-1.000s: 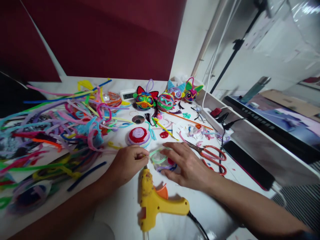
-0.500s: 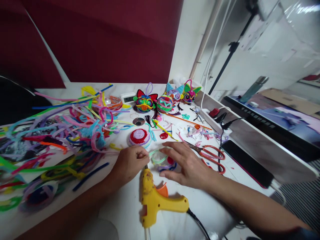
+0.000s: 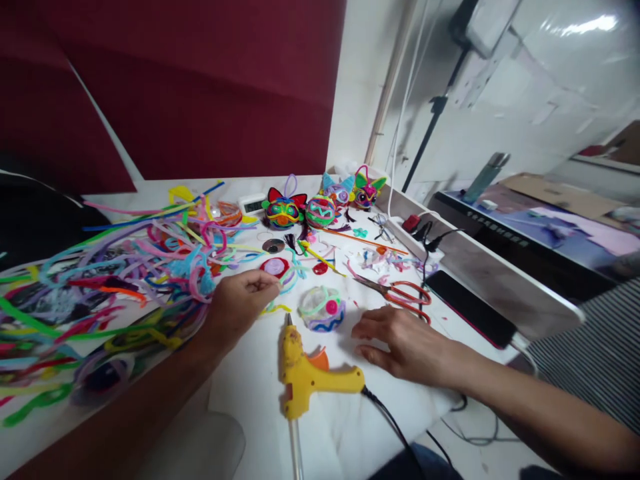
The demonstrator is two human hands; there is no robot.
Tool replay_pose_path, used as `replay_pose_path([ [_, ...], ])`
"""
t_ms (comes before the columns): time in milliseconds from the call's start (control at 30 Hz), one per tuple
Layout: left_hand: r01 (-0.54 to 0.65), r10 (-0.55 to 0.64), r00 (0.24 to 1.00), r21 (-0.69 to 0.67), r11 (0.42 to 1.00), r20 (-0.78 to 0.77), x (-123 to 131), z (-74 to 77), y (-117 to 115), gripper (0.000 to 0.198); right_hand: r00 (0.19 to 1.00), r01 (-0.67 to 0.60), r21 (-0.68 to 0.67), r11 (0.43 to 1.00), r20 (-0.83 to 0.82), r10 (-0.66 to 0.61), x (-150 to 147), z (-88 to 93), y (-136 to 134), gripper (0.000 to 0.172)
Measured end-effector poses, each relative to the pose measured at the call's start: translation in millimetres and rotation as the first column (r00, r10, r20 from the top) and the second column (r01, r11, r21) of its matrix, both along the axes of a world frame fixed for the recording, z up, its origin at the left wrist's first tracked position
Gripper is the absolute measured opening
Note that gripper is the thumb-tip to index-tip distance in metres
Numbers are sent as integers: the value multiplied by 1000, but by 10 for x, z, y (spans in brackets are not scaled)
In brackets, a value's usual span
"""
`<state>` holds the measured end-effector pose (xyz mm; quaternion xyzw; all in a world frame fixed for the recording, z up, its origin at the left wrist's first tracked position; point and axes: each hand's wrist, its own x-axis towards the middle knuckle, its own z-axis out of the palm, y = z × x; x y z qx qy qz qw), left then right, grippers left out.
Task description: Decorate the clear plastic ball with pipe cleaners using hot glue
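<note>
My left hand point(image 3: 241, 303) is closed in a pinch just left of a red and lilac coiled disc point(image 3: 275, 267); what it pinches is too small to name. My right hand point(image 3: 400, 343) lies flat on the white table point(image 3: 250, 400) with fingers stretched out, holding nothing. Between the hands sits a small clear dome wrapped in green, blue and pink pipe cleaner point(image 3: 321, 309), untouched. A yellow glue gun point(image 3: 307, 377) lies in front of it, its black cord point(image 3: 395, 433) running off the near edge.
A big heap of coloured pipe cleaners point(image 3: 115, 280) covers the left of the table. Several finished pipe-cleaner heads point(image 3: 320, 203) stand at the back. Red-handled scissors point(image 3: 400, 291) lie right of the dome, and a black phone point(image 3: 470, 308) rests by the table's right edge.
My right hand has come off the wrapped dome and drawn back toward me, now flat on the table. My left hand moved left, away from the dome. The view shifted.
</note>
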<state>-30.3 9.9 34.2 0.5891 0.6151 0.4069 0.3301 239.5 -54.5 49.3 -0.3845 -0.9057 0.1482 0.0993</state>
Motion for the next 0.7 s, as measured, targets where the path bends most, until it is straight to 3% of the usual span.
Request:
replay_pose_path([
  [333,-31,33,999,71,997,-23,-54,115,-108,21,993,47,-166,985,-97,-64,-23,-123,-444,41],
  [533,-48,54,997,113,992,-50,-109,52,-255,22,999,-32,118,993,31,29,-239,-225,-428,34],
  [700,-18,46,982,149,989,-185,-132,22,-344,21,985,-150,237,960,120,124,-403,-269,-387,26],
])
